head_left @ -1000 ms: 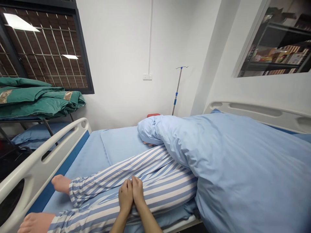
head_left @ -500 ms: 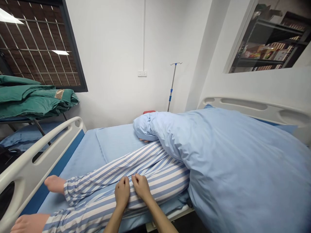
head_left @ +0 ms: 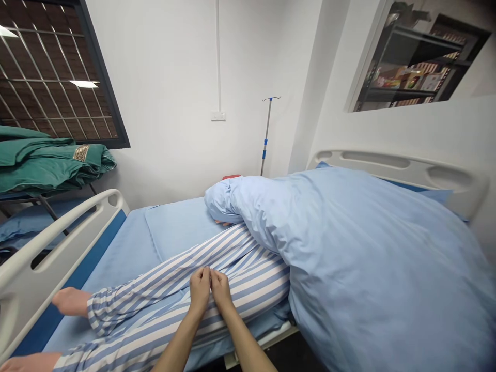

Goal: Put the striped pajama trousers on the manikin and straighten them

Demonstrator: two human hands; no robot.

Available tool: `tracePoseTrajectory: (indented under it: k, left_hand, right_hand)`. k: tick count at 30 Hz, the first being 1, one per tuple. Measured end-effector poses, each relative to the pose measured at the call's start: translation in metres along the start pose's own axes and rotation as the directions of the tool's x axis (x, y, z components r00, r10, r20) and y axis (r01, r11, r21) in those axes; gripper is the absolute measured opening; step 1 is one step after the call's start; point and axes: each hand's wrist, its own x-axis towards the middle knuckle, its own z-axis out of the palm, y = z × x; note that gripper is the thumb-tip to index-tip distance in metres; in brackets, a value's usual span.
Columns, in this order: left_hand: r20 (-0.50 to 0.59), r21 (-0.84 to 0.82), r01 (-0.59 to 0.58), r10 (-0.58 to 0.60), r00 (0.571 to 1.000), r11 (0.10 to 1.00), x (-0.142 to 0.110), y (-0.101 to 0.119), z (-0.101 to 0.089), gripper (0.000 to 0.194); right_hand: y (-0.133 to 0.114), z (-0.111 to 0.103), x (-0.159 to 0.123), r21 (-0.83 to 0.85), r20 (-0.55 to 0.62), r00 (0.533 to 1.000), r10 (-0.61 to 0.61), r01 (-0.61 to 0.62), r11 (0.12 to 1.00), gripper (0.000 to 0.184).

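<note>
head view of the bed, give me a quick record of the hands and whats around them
left hand: fingers on striped pajama trousers, grip unclear
right hand: on the same trousers, close beside the left hand, grip unclear
lying person: wearing those trousers, bare foot showing, upper body under a light blue quilt
bed: white side rail, blue sheet
nearby: IV pole, folded green blankets

Upper body's mostly buried under the blue duvet (head_left: 368,268), the lower striped pajama leg (head_left: 116,351) runs off the bottom-left corner, and the stuff on the shelves (head_left: 411,77) is too small to make out
</note>
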Motion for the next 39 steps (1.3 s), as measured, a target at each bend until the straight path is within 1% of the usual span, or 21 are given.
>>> tracePoseTrajectory:
  k: [2, 4, 6, 9, 12, 14, 15, 17, 20, 22, 23, 26, 29, 31, 33, 36, 37, 39]
  left_hand:
    - [-0.016, 0.025, 0.018, -0.018, 1.000, 1.000, -0.004, -0.004, 0.009, 0.035]
    - [-0.014, 0.127, 0.012, -0.011, 1.000, 0.992, -0.008, -0.015, 0.014, 0.033]
    - [-0.001, 0.233, -0.016, 0.017, 1.000, 0.972, -0.012, -0.026, 0.017, 0.031]
    - [0.015, 0.341, -0.047, 0.044, 0.999, 0.939, -0.013, -0.035, 0.018, 0.030]
    - [0.059, 0.418, -0.060, 0.038, 0.998, 0.906, -0.012, -0.034, 0.016, 0.031]
    - [0.071, 0.453, -0.056, 0.027, 0.997, 0.890, -0.012, -0.032, 0.015, 0.031]
    - [0.068, 0.461, -0.045, 0.015, 0.998, 0.886, -0.012, -0.031, 0.014, 0.031]
    - [0.059, 0.450, -0.012, -0.016, 0.998, 0.893, -0.013, -0.028, 0.013, 0.032]
    - [0.080, 0.426, 0.007, -0.045, 0.996, 0.904, -0.015, -0.024, 0.013, 0.032]
    - [0.092, 0.437, 0.007, -0.052, 0.994, 0.899, -0.016, -0.022, 0.013, 0.031]
    - [0.090, 0.446, 0.014, -0.060, 0.994, 0.895, -0.017, -0.021, 0.014, 0.031]
    - [0.074, 0.460, 0.032, -0.075, 0.994, 0.887, -0.017, -0.021, 0.015, 0.031]
    - [0.096, 0.472, -0.012, -0.038, 0.995, 0.881, -0.017, -0.021, 0.017, 0.032]
    - [0.113, 0.496, -0.041, -0.017, 0.993, 0.868, -0.018, -0.022, 0.018, 0.032]
    - [0.112, 0.518, -0.047, -0.013, 0.994, 0.854, -0.019, -0.022, 0.019, 0.032]
    - [0.099, 0.535, -0.011, -0.050, 0.994, 0.845, -0.020, -0.022, 0.019, 0.032]
    - [0.109, 0.530, -0.005, -0.062, 0.992, 0.848, -0.019, -0.021, 0.019, 0.032]
    - [0.153, 0.493, -0.033, -0.049, 0.987, 0.869, -0.015, -0.018, 0.019, 0.032]
  right_hand:
    - [0.001, -0.002, 0.002, 0.085, -0.008, 0.998, 0.059, -0.058, 0.995, 0.037]
    - [0.002, -0.004, 0.003, 0.148, -0.016, 0.995, 0.103, -0.099, 0.984, 0.035]
    - [0.002, -0.005, 0.003, 0.173, -0.021, 0.993, 0.113, -0.108, 0.979, 0.035]
    - [0.002, -0.003, 0.002, 0.141, -0.045, 0.995, 0.090, -0.083, 0.987, 0.035]
    - [0.003, 0.000, 0.001, 0.098, -0.069, 0.995, 0.068, -0.061, 0.993, 0.035]
    - [0.002, 0.000, 0.003, 0.062, -0.051, 0.996, 0.066, -0.063, 0.996, 0.036]
    - [-0.001, -0.001, 0.005, 0.022, -0.029, 0.997, 0.066, -0.065, 0.998, 0.037]
    - [-0.010, -0.006, 0.009, -0.108, 0.022, 0.999, 0.045, -0.042, 0.993, 0.039]
    - [-0.030, -0.021, 0.015, -0.290, 0.103, 0.993, -0.064, 0.092, 0.952, 0.041]
    - [-0.040, -0.033, 0.016, -0.335, 0.124, 0.983, -0.139, 0.173, 0.926, 0.042]
    - [-0.041, -0.038, 0.016, -0.346, 0.118, 0.980, -0.160, 0.192, 0.919, 0.042]
    - [-0.030, -0.051, 0.010, -0.386, 0.074, 0.981, -0.178, 0.193, 0.902, 0.042]
    - [-0.011, -0.055, 0.003, -0.444, 0.044, 0.977, -0.207, 0.205, 0.872, 0.038]
    - [-0.004, -0.055, 0.001, -0.460, 0.040, 0.974, -0.225, 0.218, 0.861, 0.036]
    - [-0.003, -0.055, 0.001, -0.448, 0.040, 0.973, -0.228, 0.222, 0.866, 0.037]
    - [-0.007, -0.057, 0.002, -0.415, 0.019, 0.976, -0.217, 0.206, 0.886, 0.039]
    - [-0.009, -0.057, 0.003, -0.405, 0.012, 0.978, -0.210, 0.197, 0.893, 0.039]
    - [-0.010, -0.058, 0.004, -0.380, 0.000, 0.980, -0.198, 0.184, 0.906, 0.040]
